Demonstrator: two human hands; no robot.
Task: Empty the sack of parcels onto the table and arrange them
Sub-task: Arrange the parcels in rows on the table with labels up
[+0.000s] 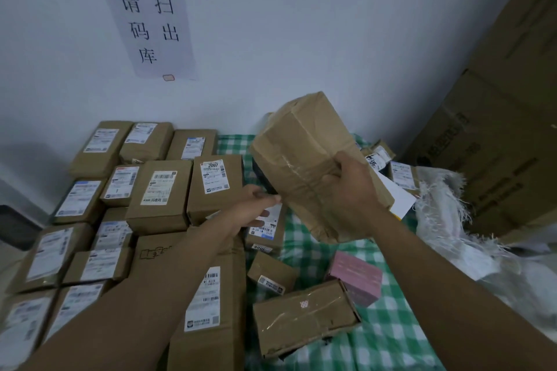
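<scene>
While both arms reach forward: hands meet at one raised box.
Right hand (351, 190): grips the box (307, 159) from its near side, tilted above the cloth.
Left hand (253, 205): fingers pinch the box's lower corner.
Sack (446, 208): right of the right hand, frayed mouth open, contents unclear.
Parcels (159, 193): rows left of the left hand.

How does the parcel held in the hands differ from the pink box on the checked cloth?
The held parcel is brown cardboard with clear tape; the pink box is pink. The held parcel is lifted off the table, tilted, gripped by the right hand with the left hand at its lower corner; the pink box lies untouched on the cloth. The held parcel looks clearly larger. Neither shows a shipping label.
</scene>
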